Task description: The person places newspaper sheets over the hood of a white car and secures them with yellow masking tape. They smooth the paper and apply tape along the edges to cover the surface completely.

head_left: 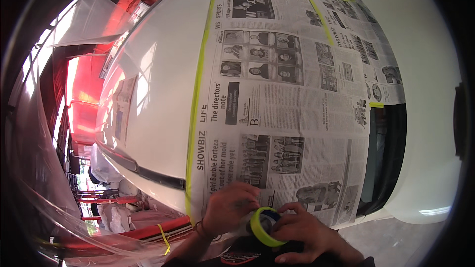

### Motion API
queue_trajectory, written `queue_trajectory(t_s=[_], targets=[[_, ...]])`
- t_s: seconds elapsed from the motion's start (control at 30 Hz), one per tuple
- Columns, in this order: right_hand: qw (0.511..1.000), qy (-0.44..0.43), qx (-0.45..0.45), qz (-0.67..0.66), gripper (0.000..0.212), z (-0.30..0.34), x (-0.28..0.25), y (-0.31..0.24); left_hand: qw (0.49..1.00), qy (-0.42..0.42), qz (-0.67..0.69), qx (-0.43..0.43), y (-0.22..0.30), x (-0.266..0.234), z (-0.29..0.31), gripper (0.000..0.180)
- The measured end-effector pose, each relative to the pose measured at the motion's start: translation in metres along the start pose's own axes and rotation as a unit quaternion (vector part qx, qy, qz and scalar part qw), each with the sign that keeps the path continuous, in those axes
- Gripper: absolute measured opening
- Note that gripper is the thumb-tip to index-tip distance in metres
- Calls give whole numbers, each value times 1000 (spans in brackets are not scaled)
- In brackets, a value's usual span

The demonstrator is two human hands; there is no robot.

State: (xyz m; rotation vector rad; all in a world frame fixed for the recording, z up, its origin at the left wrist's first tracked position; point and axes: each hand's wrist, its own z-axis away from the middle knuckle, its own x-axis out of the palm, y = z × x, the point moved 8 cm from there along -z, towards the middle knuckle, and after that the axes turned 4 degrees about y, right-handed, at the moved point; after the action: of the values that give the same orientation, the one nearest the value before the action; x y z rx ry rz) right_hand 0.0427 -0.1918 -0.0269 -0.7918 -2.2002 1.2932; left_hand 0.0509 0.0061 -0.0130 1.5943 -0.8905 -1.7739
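Note:
My right hand (pixel 309 233) holds a roll of yellow-green masking tape (pixel 256 231), with its fingers at the ring's right side and over its opening. My left hand (pixel 230 209) is closed in a pinch at the roll's upper edge; anything between its fingertips is too small to make out. Just beyond both hands, newspaper sheets (pixel 282 104) cover the middle of a white car's glass and nearby panel. A long yellow-green tape strip (pixel 202 64) runs down their left edge. Shorter strips of the same tape cross the sheets at the far end.
White car body (pixel 163 94) curves away on the left, with a dark trim strip (pixel 161 178) along it. A bare dark window part (pixel 380 153) shows at the right, beside another white panel (pixel 430 69). Clear plastic sheeting (pixel 37 168) hangs at the far left. A red bar (pixel 133 232) lies low left.

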Motion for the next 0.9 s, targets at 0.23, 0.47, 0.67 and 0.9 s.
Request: queue_trajectory(t_s=[0.23,0.47,0.67,0.9], targets=[[995,-2,-68,-76,36,-72,-27,57,986,152,-62,-16,-40,-49,-35,23],[969,23,-108,-221,34,-58,-32,138,959,177,-219,31,-28,-38,-49,18],[969,29,-85,-232,36,-64,-38,137,959,172,-224,25,-29,-32,-52,20],[963,28,-77,-258,31,-69,-45,134,957,187,-220,17,-30,-31,-47,16]])
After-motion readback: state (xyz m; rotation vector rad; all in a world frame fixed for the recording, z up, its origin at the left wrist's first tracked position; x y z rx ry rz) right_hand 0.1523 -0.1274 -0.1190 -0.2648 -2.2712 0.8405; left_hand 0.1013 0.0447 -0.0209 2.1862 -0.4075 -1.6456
